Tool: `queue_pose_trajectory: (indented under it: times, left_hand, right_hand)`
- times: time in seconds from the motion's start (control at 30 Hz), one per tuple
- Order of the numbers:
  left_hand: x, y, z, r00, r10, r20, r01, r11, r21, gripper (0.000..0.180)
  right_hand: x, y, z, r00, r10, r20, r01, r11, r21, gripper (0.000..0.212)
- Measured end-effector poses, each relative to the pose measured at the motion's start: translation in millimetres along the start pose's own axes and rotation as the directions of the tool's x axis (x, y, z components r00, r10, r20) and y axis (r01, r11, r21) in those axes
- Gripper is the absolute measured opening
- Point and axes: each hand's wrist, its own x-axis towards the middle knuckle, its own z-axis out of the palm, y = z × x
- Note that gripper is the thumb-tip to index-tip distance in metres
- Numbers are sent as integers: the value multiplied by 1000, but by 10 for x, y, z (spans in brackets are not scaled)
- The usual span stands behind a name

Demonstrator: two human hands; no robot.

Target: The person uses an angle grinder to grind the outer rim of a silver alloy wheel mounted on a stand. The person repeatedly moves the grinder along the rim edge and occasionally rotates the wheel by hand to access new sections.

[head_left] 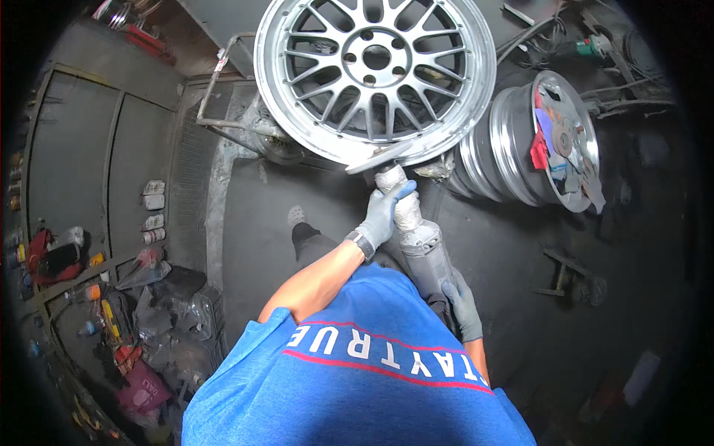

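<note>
A silver multi-spoke alloy wheel (375, 56) stands in front of me with its face toward me. Below its lower rim I hold a dusty grey angle grinder (428, 260), its body slanting down to the right. The grinder's thin disc (379, 158) overlaps the bottom lip of the wheel; whether it touches I cannot tell. My gloved left hand (383, 212) is closed around the pale wrapped neck of the tool, behind the disc. Farther back, my gloved right hand (464, 306) grips the rear of the body, its fingers partly hidden.
At the right a polished wheel barrel (513, 149) lies on its side, with sanding discs and cloth pieces (561, 141) on it. A metal frame (216, 97) stands left of the alloy wheel. Shelving (111, 171), cans (154, 201) and plastic bags (175, 320) line the left side.
</note>
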Motion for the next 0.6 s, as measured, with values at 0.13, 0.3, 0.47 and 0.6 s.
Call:
queue_pose_trajectory:
  times: [0.13, 0.3, 0.47, 0.6]
  left_hand:
    - [-71, 354, -288, 993, 70, -95, -68, 997, 28, 21]
    - [-84, 760, -493, 981, 174, -86, -169, 984, 62, 21]
    - [-69, 708, -495, 986, 141, -86, -136, 989, 62, 22]
    - [-44, 334, -275, 992, 47, -116, -48, 999, -10, 20]
  right_hand:
    - [260, 32, 269, 996, 15, 88, -18, 1000, 26, 71]
    - [537, -78, 547, 989, -17, 150, 16, 1000, 6, 72]
    - [598, 20, 443, 983, -27, 181, 21, 999, 37, 69]
    - [465, 312, 90, 991, -91, 103, 97, 994, -56, 66]
